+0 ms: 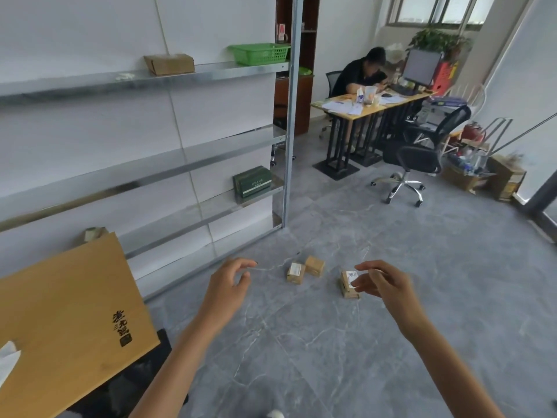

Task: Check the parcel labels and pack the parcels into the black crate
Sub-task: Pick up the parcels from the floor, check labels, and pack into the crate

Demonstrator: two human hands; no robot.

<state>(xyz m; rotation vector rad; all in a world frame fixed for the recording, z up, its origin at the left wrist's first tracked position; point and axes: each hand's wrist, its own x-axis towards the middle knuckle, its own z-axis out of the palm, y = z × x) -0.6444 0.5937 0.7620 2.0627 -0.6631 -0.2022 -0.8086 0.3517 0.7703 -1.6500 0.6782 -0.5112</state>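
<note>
Place: a small office that is also serving as a parcel storeroom.
Shelving: a metal rack [211, 74] is running along the white wall [90, 40], carrying a cardboard box [168, 64] and a green plastic basket [259, 54] on its top shelf and a green carton [252, 181] at the right end of a lower shelf.
Desk area: a person [358, 75] is sitting at a paper-strewn desk [366, 111] with a monitor [422, 66]; a black swivel chair [422, 152] is standing beside it.
Floor: small cardboard parcels [296, 273] are lying on grey stone-look tiles [422, 267].
Far end: a potted plant [437, 40] is growing below a window [437, 9]; open cartons [506, 176] are sitting against the right wall.

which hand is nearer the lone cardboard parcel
Right. The right hand is just right of the small brown cardboard parcel, fingers overlapping it; the left hand is far to its left.
</note>
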